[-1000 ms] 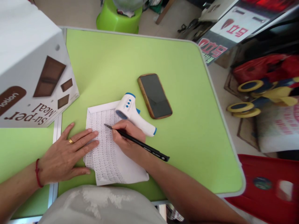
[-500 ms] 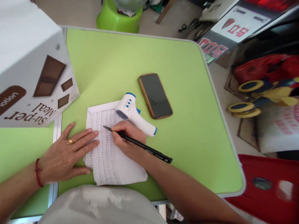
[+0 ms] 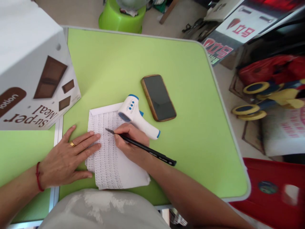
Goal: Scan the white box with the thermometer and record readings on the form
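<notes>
A white sheet of paper [image 3: 133, 170] covered in columns of small handwriting lies near the table's front edge. My left hand [image 3: 70, 156] rests flat on its left side, fingers spread, a gold ring and a red wrist cord on it. Between the fingers of my right hand [image 3: 131, 140] is a black pen [image 3: 149, 150], its tip at the written columns. The pen slants down to the right. A white and blue infrared thermometer [image 3: 137, 116] lies across the paper's upper right corner, just beyond my right hand, which hides part of the sheet.
A phone [image 3: 159, 98] in a brown case lies beyond the thermometer on the green table [image 3: 195, 127]. At the left stands a large white box [image 3: 28, 73]. A green stool [image 3: 121, 20] is past the far edge; a red stool [image 3: 269, 190] is at the right.
The pen's rear end has tilted up very slightly. My left hand, the paper, the thermometer and the phone stay in place.
</notes>
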A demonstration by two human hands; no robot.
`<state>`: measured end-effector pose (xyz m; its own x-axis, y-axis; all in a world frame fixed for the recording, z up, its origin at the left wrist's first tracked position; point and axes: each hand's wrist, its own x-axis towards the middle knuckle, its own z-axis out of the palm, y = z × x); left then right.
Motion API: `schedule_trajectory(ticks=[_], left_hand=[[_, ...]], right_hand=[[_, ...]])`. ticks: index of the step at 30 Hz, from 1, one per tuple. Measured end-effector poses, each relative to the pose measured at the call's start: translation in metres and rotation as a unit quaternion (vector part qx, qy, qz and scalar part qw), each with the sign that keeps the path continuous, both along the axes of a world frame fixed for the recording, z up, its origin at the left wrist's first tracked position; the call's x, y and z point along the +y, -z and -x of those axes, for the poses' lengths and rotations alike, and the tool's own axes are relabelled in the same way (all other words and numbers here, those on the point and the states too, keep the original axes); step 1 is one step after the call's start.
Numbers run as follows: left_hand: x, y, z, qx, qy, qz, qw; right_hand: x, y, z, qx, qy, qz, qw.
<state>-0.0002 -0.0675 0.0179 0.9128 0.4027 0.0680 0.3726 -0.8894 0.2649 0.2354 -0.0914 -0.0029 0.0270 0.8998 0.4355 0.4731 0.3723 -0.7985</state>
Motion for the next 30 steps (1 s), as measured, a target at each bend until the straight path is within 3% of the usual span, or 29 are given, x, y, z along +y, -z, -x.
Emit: schedule_trajectory(ticks=[7,16,30], left_hand=[[-0.0008,-0.0010,-0.0007,-0.004,-0.012,0.032,0.999],[0.0000,-0.0016,-0.0006,-0.003,-0.001,-0.006,1.000],[-0.0006,-0.0013,0.0010,0.021,0.010,-0.017,1.000]], right_hand=[[-0.0003,-0.0012,0.0004,-0.006,-0.002,0.010,1.000],[-0.0015,0.0045,-0.0012,-0.020,-0.050,-0.002,0.999],[-0.0019,0.0024,-0.0007,-0.028,-0.037,0.000,0.999]])
